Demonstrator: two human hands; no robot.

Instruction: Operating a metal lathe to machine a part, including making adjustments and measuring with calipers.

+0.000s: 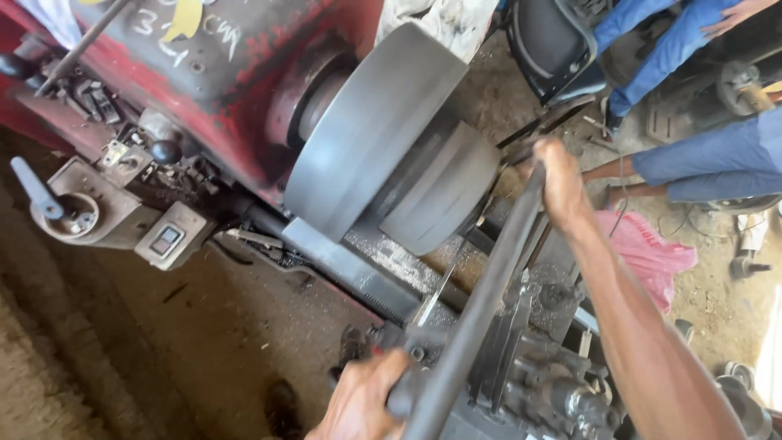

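A long steel bar (481, 301) runs slantwise across the lathe, from low in the foreground up toward the far side of the bed. It looks heavy and stiff, with a smooth, dull grey surface that could well be oily and slip in a grip, so holding it near both ends, as here, seems the steadiest way. The left hand (362, 403) is wrapped around its near end, fingers closed on it. The right hand (560, 175) is closed around the far end, arm stretched out long.

Just beside the bar's upper half sits a big grey disc (371, 130) on the lathe's spindle, with a smaller grey drum (444, 191) fixed to its face. Behind them is the red machine body (236, 90), paint chipped. Under the bar lies the dark tool carriage (546, 383), greasy and crowded with bolts. To the left are a lever handle (37, 191) and a small switch box (167, 240). Beyond the lathe, on the dirt floor (717, 310), lies a pink rag (648, 253), and another person in blue trousers (709, 167) is near it.
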